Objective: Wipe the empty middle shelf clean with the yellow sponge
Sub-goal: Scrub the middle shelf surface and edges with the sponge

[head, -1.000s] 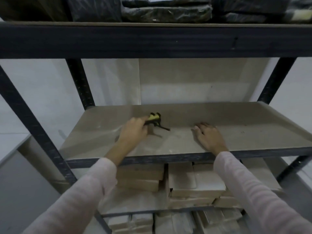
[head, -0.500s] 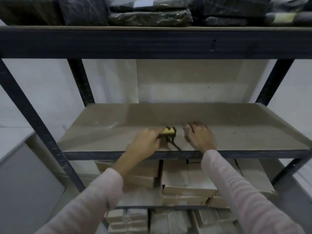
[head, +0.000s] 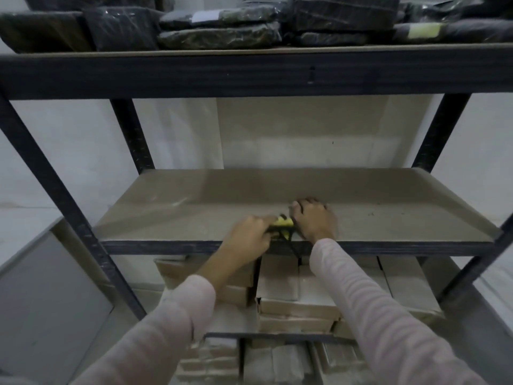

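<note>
Your left hand (head: 247, 235) is at centre frame, low on the front edge of the middle shelf (head: 194, 207), fingers curled round the yellow sponge (head: 283, 223). Only the sponge's yellow right end shows past your fingertips. The sponge sits on the board close to the front lip, slightly right of the frame's middle. A dark strap (head: 291, 241) hangs from it over the black front rail (head: 155, 247).

Your right hand (head: 315, 219) is just right of the sponge, palm down on the board, fingers loosely bent with the tips on the surface, gripping nothing. Its thumb side is right next to the sponge; can't tell if they touch. Both pink sleeves (head: 369, 301) come up from the bottom of the frame.

There is a light smear (head: 177, 202) on the board left of centre and a few dark specks (head: 370, 215) to the right.

The top shelf, across the upper frame, holds dark wrapped packages (head: 222, 37). Below the middle shelf are stacked cardboard boxes (head: 294, 284). A black post (head: 52, 184) runs diagonally at the left. A grey panel (head: 41, 287) leans at lower left.
</note>
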